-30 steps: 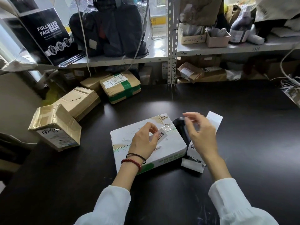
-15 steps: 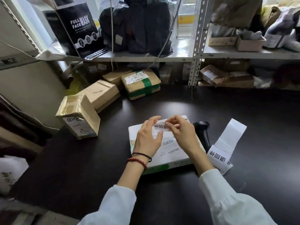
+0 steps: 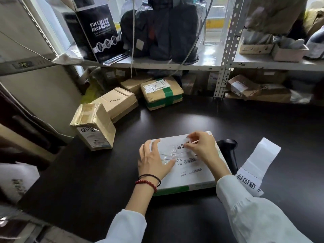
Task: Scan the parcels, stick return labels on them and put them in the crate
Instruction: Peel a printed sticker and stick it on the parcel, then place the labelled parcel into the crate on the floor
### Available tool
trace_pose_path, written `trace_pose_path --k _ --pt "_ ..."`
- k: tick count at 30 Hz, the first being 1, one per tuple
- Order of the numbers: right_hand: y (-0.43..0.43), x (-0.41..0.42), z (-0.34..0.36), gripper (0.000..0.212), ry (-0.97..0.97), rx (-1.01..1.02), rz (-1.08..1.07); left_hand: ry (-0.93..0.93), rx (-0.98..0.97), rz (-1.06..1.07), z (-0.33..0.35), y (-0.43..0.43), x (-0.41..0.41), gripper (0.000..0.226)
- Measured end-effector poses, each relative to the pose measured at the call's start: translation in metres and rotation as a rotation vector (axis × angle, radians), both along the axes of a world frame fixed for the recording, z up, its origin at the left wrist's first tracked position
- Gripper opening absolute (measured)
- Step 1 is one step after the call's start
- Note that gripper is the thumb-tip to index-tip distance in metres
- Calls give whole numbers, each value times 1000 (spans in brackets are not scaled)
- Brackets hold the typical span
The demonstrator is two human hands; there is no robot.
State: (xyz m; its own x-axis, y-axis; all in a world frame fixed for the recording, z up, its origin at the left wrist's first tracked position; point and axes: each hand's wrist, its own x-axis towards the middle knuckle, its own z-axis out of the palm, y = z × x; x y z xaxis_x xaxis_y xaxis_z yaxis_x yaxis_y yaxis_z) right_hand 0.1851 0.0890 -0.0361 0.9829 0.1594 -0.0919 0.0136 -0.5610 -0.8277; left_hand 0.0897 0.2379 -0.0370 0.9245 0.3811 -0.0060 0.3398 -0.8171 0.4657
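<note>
Labelling step. Counter (image 3: 175,120): open surface beyond left hand (image 3: 154,160) and right hand (image 3: 203,146). White parcel (image 3: 192,174) lies flat beneath both. Left hand, fingers straight, steadies its top; right hand pinches the return label (image 3: 180,146) against it. Next, likely: smooth label down, then lift parcel by its edges.

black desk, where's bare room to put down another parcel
Widest bare patch: desk between the green-taped parcel and the white parcel. Also the near-left, between the taped brown box and the left hand. Crowded: the white parcel's right, with scanner and label strip; the right hand pinches the return label on the parcel's top.
</note>
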Motion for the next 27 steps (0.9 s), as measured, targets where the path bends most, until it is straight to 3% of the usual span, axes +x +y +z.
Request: trace_pose_path --k 4,9,12,15,17,22,27 --pt "3 -16 -8 37 -73 -152 -91 127 -47 56 -9 -3 -11 97" --pt "2 -46 -11 86 -140 -399 -167 141 -193 178 -14 -4 -21 109" --pt "-14 -53 -13 114 -54 -485 -208 141 -250 216 -15 -3 -30 109" --pt "-29 -59 -17 132 122 -426 -206 131 -314 281 -16 -1 -39 113" --pt "-36 -65 -21 129 169 -346 -196 148 -361 346 -16 -1 -45 116" --pt "-47 -77 -19 89 199 -117 -159 128 -420 396 -15 6 -56 96" --pt "-58 -90 -4 80 78 107 -206 -47 -471 363 -1 1 -58 86"
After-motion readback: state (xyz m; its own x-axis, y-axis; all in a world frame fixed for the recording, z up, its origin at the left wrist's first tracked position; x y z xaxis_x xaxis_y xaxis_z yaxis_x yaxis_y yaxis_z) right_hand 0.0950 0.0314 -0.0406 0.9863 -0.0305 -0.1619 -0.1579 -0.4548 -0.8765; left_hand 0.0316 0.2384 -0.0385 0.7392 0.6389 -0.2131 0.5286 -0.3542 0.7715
